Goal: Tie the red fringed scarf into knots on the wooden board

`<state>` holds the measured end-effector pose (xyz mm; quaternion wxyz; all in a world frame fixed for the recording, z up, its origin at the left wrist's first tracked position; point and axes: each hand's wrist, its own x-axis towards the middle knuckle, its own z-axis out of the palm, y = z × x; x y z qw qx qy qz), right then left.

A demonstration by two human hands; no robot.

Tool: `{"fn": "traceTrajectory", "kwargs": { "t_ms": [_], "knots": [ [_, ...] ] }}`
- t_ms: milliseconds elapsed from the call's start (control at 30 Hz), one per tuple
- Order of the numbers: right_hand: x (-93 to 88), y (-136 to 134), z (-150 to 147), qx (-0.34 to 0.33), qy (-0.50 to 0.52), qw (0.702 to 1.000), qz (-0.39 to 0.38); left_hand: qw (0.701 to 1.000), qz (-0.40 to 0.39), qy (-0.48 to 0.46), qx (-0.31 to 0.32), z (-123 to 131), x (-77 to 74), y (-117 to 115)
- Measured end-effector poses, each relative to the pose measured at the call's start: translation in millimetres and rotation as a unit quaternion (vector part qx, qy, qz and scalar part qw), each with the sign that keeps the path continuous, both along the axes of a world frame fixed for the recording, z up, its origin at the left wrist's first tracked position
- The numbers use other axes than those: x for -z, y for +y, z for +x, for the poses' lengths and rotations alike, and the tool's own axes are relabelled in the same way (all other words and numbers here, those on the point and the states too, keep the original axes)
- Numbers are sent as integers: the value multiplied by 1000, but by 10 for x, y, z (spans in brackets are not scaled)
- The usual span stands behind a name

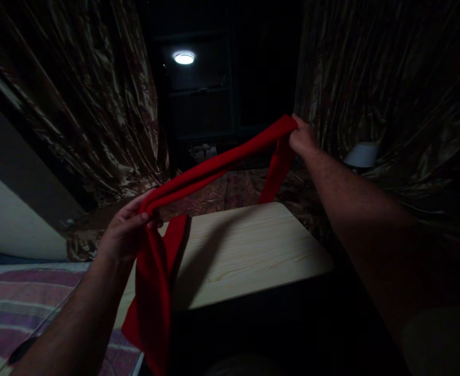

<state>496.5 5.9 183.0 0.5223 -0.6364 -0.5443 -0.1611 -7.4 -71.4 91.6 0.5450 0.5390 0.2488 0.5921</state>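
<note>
Red, long fabric strip (230, 158) held out above a pale, rectangular wood-grain table (253, 245), pinched by the left hand (126, 230) and right hand (303, 139); moving it likely calls for two firm grips.

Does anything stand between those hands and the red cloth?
Nothing visible does: the left hand and the right hand both grip the cloth directly, holding the stretch between them higher than the table.

Single head-worn view, facing forward, angled down, nearby table (261, 245) below.
</note>
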Motion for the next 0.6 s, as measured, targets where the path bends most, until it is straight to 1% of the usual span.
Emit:
{"fn": "traceTrajectory", "kwargs": {
  "t_ms": [133, 200, 233, 267, 300, 333, 367, 400, 433, 467, 500, 533, 600],
  "knots": [
    [-92, -201, -31, 13, -26, 1000, 7, 995, 29, -27, -91, 205, -158, 236],
    [-167, -314, -86, 41, -36, 998, 9, 983, 52, -14, -174, 290, -213, 395],
    [-208, -369, -108, 57, -47, 997, 14, 972, 71, 7, -222, 323, -234, 480],
    [-249, -422, -121, 72, -62, 995, 21, 955, 100, 43, -277, 347, -250, 566],
    [-289, -471, -124, 83, -78, 993, 26, 930, 139, 97, -327, 360, -262, 650],
    [-327, -515, -116, 91, -91, 991, 28, 899, 181, 163, -365, 363, -272, 728],
    [-361, -552, -99, 96, -102, 990, 27, 867, 217, 221, -391, 358, -280, 800],
    [-393, -583, -77, 100, -110, 989, 23, 841, 239, 268, -404, 347, -287, 863],
    [-420, -607, -53, 102, -115, 988, 20, 827, 246, 300, -407, 335, -294, 917],
    [-441, -625, -32, 101, -120, 988, 18, 822, 239, 319, -406, 326, -299, 960],
    [-456, -636, -17, 95, -122, 988, 15, 827, 216, 329, -401, 323, -299, 993],
    [-461, -639, -9, 86, -118, 989, 11, 842, 181, 328, -388, 329, -291, 1020],
    [-433, -621, -24, 69, -92, 993, -16, 891, 90, 281, -345, 362, -237, 1061]
  ]
}}
